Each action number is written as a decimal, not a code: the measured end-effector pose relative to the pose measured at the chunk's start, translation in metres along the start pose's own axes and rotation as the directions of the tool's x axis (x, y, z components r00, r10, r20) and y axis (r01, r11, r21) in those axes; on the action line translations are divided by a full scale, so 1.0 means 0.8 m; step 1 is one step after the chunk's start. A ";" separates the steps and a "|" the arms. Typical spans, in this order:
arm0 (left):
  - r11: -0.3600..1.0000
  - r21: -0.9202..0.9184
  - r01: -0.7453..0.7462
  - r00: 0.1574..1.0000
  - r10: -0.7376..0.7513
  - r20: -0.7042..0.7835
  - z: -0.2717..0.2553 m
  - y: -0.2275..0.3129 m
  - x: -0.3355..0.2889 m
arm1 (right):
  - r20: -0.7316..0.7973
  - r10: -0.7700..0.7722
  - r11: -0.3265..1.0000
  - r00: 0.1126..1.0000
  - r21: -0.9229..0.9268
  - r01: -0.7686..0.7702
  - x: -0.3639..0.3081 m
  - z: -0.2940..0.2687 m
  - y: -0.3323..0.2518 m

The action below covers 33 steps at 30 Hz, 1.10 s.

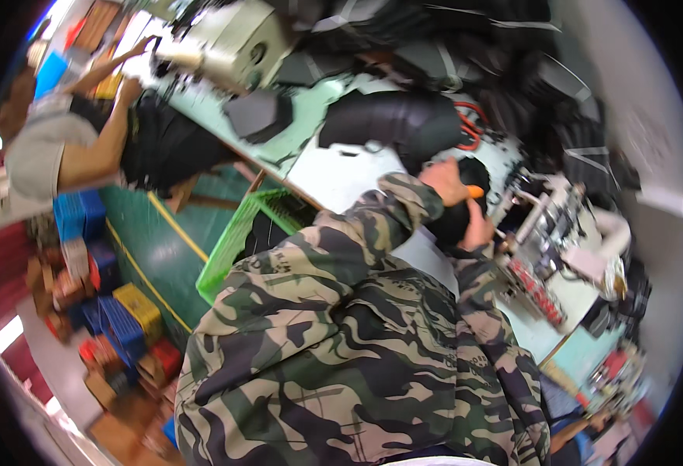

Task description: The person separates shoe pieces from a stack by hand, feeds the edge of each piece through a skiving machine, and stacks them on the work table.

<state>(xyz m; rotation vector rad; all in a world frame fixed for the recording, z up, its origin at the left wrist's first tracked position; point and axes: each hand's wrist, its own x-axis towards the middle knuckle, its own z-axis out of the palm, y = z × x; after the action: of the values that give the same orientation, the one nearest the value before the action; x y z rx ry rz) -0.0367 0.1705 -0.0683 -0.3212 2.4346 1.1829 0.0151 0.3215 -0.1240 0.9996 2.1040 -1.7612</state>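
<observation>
My left hand [446, 183] is closed on a dark black piece [449, 225], which looks like fabric or padding. A small orange thing [475, 191] shows at its fingertips, too blurred to name. Just below and to the right, my right hand [477, 231] grips the edge of the same black piece, fingers partly hidden. Both hands are close together over the white table [330, 172]. Beyond them lies a larger curved black panel [392, 123], with a red-orange looped thing [471, 126] at its right end.
A sewing machine [547, 221] stands right of my hands. Bundles of tied black pieces [450, 58] pile up at the back. A green crate [236, 233] sits by the table's left edge. Another person [77, 151] works at a cream machine [233, 46] at the left.
</observation>
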 end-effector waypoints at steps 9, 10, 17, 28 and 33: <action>0.582 -0.810 -0.073 0.975 -0.129 -0.180 0.018 -0.060 -0.119 | 0.534 -0.171 0.954 0.828 -0.121 0.275 -0.100 -0.012 -0.074; 0.538 -0.840 -0.068 0.981 -0.117 -0.155 0.026 -0.071 -0.129 | 0.558 -0.167 0.894 0.813 -0.262 0.364 -0.104 -0.015 -0.078; 0.580 -0.791 -0.197 0.939 -0.120 -0.322 0.038 -0.079 -0.155 | 0.766 -0.246 0.412 0.593 -0.472 0.780 -0.130 -0.006 -0.089; 0.569 -0.818 0.087 0.994 -0.099 0.037 0.068 -0.104 -0.245 | 0.876 0.106 0.544 0.470 -0.447 0.710 -0.138 -0.079 -0.073; 0.485 -0.875 -0.018 0.991 -0.106 -0.079 0.061 -0.098 -0.220 | 0.832 0.027 0.695 0.553 -0.413 0.589 -0.133 -0.058 -0.069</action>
<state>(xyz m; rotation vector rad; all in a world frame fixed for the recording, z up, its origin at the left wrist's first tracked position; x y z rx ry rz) 0.1622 0.1655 -0.0686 -0.7549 1.6348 2.3848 0.0712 0.3242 -0.0087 -0.3794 2.0050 -1.0105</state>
